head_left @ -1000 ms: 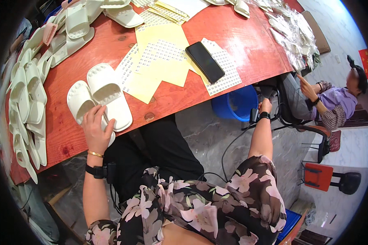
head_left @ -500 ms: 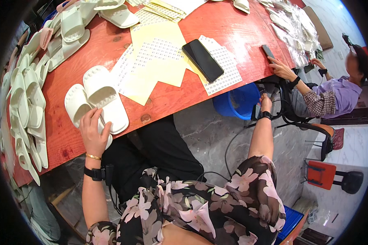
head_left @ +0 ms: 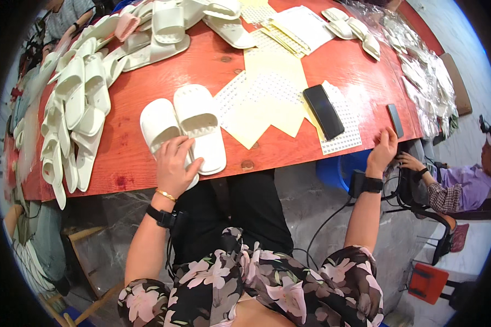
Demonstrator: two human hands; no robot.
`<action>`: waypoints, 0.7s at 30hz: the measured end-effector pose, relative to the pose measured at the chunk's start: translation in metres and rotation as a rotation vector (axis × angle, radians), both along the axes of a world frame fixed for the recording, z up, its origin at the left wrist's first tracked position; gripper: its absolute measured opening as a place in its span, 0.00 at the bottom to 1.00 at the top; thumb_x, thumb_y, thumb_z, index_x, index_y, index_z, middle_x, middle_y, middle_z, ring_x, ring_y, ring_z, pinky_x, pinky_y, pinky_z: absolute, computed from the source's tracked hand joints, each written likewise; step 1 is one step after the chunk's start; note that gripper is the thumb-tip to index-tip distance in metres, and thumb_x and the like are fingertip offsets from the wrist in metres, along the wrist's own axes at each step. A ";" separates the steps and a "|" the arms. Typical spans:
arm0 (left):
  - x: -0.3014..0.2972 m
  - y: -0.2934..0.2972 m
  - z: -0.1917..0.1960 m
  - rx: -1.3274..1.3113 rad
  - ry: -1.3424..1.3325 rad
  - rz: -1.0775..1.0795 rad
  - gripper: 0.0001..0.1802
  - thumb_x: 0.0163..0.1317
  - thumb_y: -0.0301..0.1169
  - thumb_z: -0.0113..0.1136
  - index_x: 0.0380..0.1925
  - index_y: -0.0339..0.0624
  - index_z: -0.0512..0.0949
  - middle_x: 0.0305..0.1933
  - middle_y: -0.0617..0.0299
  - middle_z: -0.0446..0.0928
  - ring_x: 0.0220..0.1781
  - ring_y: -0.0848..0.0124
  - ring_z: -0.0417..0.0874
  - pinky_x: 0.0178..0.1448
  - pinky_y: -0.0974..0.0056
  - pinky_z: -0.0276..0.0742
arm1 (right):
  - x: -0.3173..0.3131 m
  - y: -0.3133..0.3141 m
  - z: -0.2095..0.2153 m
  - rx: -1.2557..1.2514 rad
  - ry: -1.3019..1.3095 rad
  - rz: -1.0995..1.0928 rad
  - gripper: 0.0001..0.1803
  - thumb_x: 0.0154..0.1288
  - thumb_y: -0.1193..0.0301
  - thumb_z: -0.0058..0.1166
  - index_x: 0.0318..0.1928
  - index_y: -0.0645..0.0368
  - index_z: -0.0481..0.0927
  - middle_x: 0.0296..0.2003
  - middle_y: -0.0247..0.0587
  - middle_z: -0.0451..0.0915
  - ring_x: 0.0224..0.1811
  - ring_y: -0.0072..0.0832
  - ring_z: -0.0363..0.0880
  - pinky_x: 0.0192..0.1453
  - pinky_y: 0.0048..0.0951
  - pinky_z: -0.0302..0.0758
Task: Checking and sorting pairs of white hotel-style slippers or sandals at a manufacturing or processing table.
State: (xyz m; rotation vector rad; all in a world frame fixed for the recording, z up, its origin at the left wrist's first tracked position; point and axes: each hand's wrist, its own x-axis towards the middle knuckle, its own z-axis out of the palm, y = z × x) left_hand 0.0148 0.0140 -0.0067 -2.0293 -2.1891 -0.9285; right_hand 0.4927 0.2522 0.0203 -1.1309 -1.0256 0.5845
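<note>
A pair of white slide slippers lies side by side near the table's front edge, the left slipper (head_left: 156, 121) slightly turned and the right slipper (head_left: 201, 122) beside it. My left hand (head_left: 173, 162) rests on the near part of the left slipper, fingers spread and thumb apart, not gripping it. Over the front edge at the right, my right hand (head_left: 383, 150) is raised with its fingers curled together. Whatever may be between those fingertips is too small to see. A blue bucket (head_left: 333, 170) stands below the edge, to the left of that hand.
Yellow-backed sticker sheets (head_left: 281, 103) spread across the middle, with a black phone (head_left: 323, 111) on one. White slippers (head_left: 73, 95) pile up at left; bagged ones (head_left: 420, 82) lie at right. A small grey device (head_left: 394, 121) lies near a co-worker in purple (head_left: 463, 182).
My right hand has risen from over the blue bucket to the table edge. The co-worker's hand has let go of the grey device. My view has shifted; my left hand stays on the slipper.
</note>
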 end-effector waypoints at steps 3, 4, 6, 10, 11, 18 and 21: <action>0.001 0.002 0.005 -0.008 -0.031 -0.006 0.24 0.54 0.39 0.67 0.50 0.39 0.78 0.53 0.54 0.75 0.55 0.54 0.73 0.61 0.52 0.67 | -0.072 -0.003 0.016 -0.060 -0.268 0.295 0.07 0.70 0.75 0.52 0.45 0.62 0.80 0.33 0.30 0.78 0.31 0.17 0.74 0.35 0.20 0.72; 0.002 0.003 0.004 0.001 -0.043 -0.017 0.24 0.54 0.39 0.67 0.49 0.40 0.78 0.53 0.54 0.75 0.56 0.54 0.73 0.61 0.52 0.67 | -0.096 -0.005 0.016 -0.076 -0.357 0.407 0.07 0.70 0.76 0.53 0.44 0.62 0.81 0.34 0.31 0.79 0.31 0.17 0.75 0.36 0.20 0.72; 0.000 0.002 0.005 0.001 -0.052 -0.014 0.24 0.53 0.39 0.67 0.49 0.41 0.79 0.53 0.56 0.75 0.56 0.55 0.73 0.60 0.52 0.67 | -0.152 -0.013 0.012 0.042 -0.575 0.565 0.06 0.67 0.77 0.54 0.42 0.63 0.81 0.33 0.35 0.81 0.33 0.21 0.78 0.39 0.23 0.74; -0.002 -0.001 0.005 0.023 -0.050 -0.003 0.24 0.52 0.40 0.68 0.49 0.42 0.79 0.53 0.57 0.76 0.56 0.56 0.73 0.60 0.53 0.67 | -0.245 -0.045 0.008 -0.006 -0.727 0.815 0.06 0.61 0.78 0.55 0.38 0.63 0.82 0.34 0.47 0.83 0.37 0.39 0.83 0.43 0.33 0.78; -0.002 0.001 0.004 0.028 -0.050 0.004 0.24 0.52 0.40 0.68 0.49 0.42 0.79 0.53 0.57 0.76 0.56 0.56 0.73 0.60 0.53 0.67 | -0.257 -0.048 0.002 -0.038 -0.758 0.871 0.06 0.60 0.78 0.56 0.37 0.62 0.82 0.34 0.48 0.82 0.37 0.43 0.82 0.42 0.35 0.77; -0.004 0.000 0.002 0.025 -0.079 0.003 0.24 0.52 0.41 0.68 0.49 0.43 0.79 0.53 0.56 0.75 0.57 0.55 0.72 0.61 0.52 0.67 | -0.307 -0.059 -0.021 -0.010 -1.048 0.949 0.05 0.60 0.71 0.55 0.34 0.59 0.81 0.34 0.47 0.80 0.37 0.45 0.80 0.42 0.42 0.77; -0.003 -0.003 0.002 0.014 -0.089 0.004 0.25 0.53 0.42 0.67 0.49 0.42 0.79 0.53 0.56 0.75 0.57 0.55 0.72 0.62 0.52 0.67 | -0.310 -0.065 -0.025 -0.013 -1.083 0.915 0.05 0.60 0.71 0.55 0.32 0.58 0.81 0.33 0.47 0.79 0.37 0.46 0.79 0.42 0.42 0.77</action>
